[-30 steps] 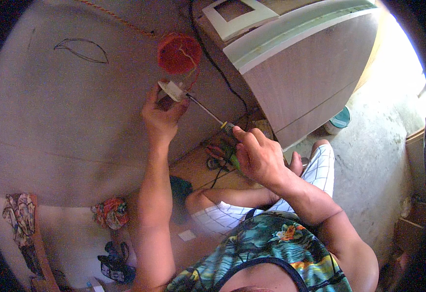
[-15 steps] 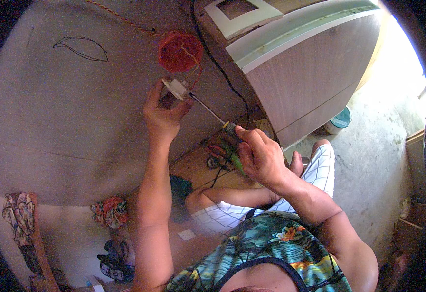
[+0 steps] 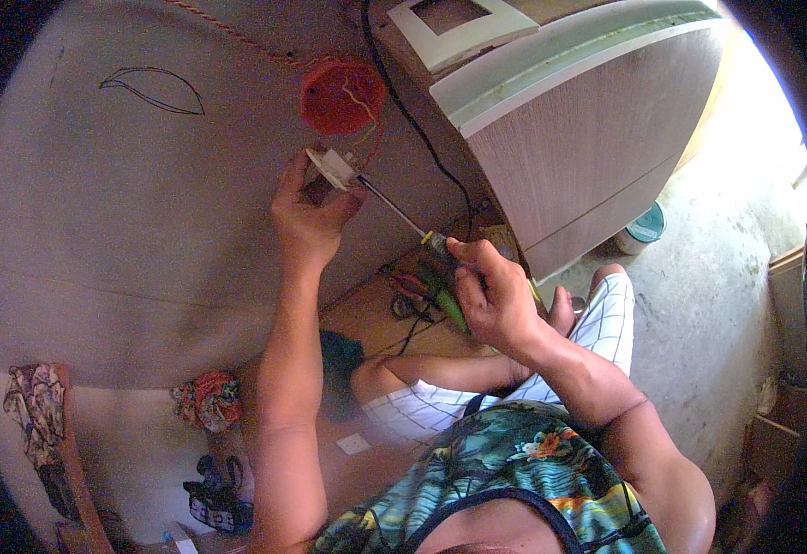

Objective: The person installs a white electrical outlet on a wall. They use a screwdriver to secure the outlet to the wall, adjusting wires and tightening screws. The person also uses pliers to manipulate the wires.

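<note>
Your two hands are apart: your left hand [image 3: 311,222] pinches a small white plastic electrical fitting [image 3: 336,168] by its edges, while your right hand [image 3: 497,291] is wrapped around the handle of a long steel-shafted screwdriver [image 3: 392,203], its tip at the fitting's right side. The fitting sits in front of a dull grey wall [image 3: 145,203], just below a red plastic box [image 3: 337,97] set into that surface, and thin yellow and red wires [image 3: 372,137] link the two. On the wall to your left there's a dark leaf-shaped outline [image 3: 154,90]; a twisted orange cord [image 3: 228,33] runs above, and a slim black cable [image 3: 417,129] curves down beside the box. To your right stands a pale wood-grain cabinet [image 3: 588,138] with a flat white frame [image 3: 419,44] on top — beyond it, a grey concrete floor [image 3: 689,323] carries a white bucket with a teal top [image 3: 641,231], and bright light floods the far right. Below your hands, a green-handled tool [image 3: 449,311] lies on brown flooring [image 3: 366,305] — patterned cloths [image 3: 36,406] hang at lower left.
</note>
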Demonstrator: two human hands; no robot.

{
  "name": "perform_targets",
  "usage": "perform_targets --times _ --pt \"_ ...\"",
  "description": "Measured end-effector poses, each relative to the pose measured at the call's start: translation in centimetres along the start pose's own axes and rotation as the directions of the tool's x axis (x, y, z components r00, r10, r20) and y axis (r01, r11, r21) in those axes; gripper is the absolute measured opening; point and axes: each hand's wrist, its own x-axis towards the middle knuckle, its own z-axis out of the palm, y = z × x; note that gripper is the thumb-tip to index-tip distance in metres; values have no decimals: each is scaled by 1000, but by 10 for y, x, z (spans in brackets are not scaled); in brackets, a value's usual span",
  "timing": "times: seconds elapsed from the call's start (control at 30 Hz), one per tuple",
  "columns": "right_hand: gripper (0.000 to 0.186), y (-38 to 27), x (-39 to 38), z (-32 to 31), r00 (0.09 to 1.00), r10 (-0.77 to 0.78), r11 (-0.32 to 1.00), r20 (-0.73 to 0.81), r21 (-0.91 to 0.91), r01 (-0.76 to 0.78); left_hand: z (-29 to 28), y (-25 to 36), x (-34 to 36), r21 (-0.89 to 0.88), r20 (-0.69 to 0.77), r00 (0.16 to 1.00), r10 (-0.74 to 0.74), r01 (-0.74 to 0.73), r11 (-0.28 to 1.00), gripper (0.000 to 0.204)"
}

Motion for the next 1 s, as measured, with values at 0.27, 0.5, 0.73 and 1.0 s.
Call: perform_targets --times 0.27,0.5,0.73,1.0 --pt "25 -5 1 0 994 102 991 25 79 -104 -1 -2 -1 -34 -13 1000 -12 11 999 69" --pt "24 -2 0 3 983 183 969 34 160 -186 -2 -2 -2 -14 -13 1000 1 -1 1000 66" --pt "23 3 1 6 974 223 946 42 233 -227 -2 -5 -1 71 -20 997 81 -80 994 63" --pt "18 -9 5 4 930 349 834 114 414 -364 -4 -4 -2 59 -13 999 52 -52 997 64"
